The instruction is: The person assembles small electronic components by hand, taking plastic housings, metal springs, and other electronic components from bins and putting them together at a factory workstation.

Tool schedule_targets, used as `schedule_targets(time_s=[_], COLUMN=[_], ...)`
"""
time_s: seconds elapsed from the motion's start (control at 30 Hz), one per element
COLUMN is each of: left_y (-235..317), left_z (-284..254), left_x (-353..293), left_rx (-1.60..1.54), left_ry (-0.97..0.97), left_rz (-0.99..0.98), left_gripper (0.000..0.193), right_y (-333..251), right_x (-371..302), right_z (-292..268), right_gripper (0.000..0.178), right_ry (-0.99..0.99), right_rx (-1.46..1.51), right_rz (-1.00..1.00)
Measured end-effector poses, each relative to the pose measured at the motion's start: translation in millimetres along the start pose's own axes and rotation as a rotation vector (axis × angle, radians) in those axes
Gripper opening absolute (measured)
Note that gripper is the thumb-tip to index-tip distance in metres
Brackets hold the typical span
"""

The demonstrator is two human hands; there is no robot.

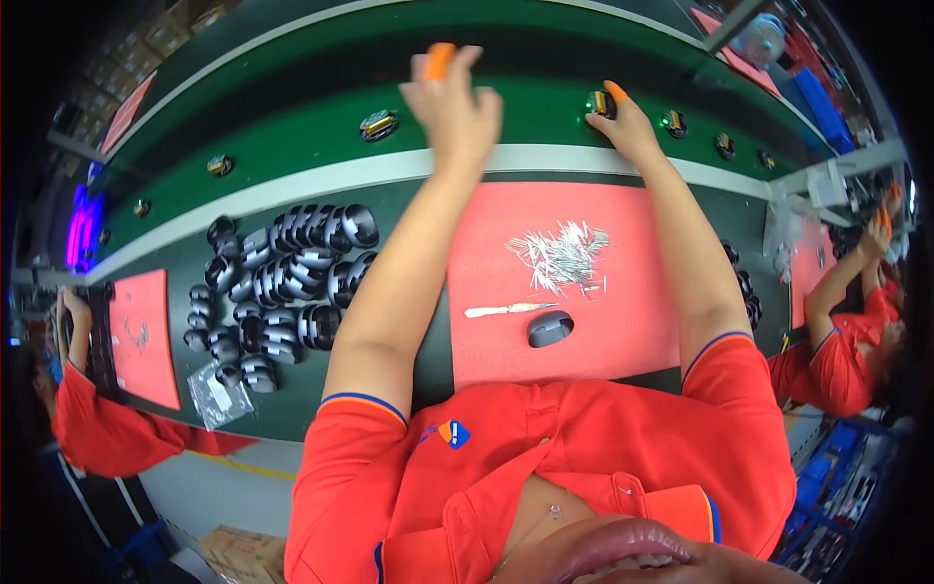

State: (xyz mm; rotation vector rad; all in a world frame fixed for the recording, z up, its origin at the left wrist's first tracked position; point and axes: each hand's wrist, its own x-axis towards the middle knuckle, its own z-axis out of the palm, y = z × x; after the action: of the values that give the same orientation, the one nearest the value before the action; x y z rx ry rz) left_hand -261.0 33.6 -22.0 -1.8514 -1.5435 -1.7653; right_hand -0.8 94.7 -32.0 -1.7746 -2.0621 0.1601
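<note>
My left hand (452,107) is raised over the green belt, fingers spread with nothing in them, an orange finger cot on one finger. An open computer mouse base (378,125) with a yellow cell inside lies on the belt to its left. Farther right, my right hand (628,127) has its thumb and orange-capped finger around another open mouse base (601,104), where a small green light shows. Nearer to me, a pink mat (486,355) bears a pile of thin white strips (559,255), a pale-handled pointed tool (506,310) and a grey mouse shell (551,329).
Several rows of dark mouse shells (297,273) stand left of the mat, near a clear plastic bag (219,397). More shells (744,282) sit beyond my right arm. Other mouse bases (674,123) lie along the belt. Co-workers in red (846,360) sit on both sides.
</note>
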Motion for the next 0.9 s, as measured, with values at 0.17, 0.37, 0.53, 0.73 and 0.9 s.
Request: schedule_targets(time_s=[0.17, 0.37, 0.53, 0.73, 0.9], left_y=[-40, -89, -64, -50, 23], left_z=[-22, -18, 1, -4, 8], left_x=[6, -13, -16, -11, -14], left_rx=[0.563, 0.296, 0.237, 0.331, -0.971], left_ry=[-0.119, -0.423, -0.373, -0.528, -0.358], left_rz=[-0.267, -0.283, -0.182, -0.108, -0.735], left_gripper=[0.057, 0.045, 0.044, 0.045, 0.035], right_y=[20, 28, 92, 189, 226], right_x=[-4, -72, -164, -240, -255], right_z=[-3, -41, -138, -178, -177], right_gripper=[0.079, 0.062, 0.053, 0.054, 0.053], right_ry=[-0.003, 0.19, 0.275, 0.087, -0.153], right_rx=[0.032, -0.09, 0.067, 0.187, 0.306], right_rz=[-0.056, -0.116, 0.232, 0.454, 0.519])
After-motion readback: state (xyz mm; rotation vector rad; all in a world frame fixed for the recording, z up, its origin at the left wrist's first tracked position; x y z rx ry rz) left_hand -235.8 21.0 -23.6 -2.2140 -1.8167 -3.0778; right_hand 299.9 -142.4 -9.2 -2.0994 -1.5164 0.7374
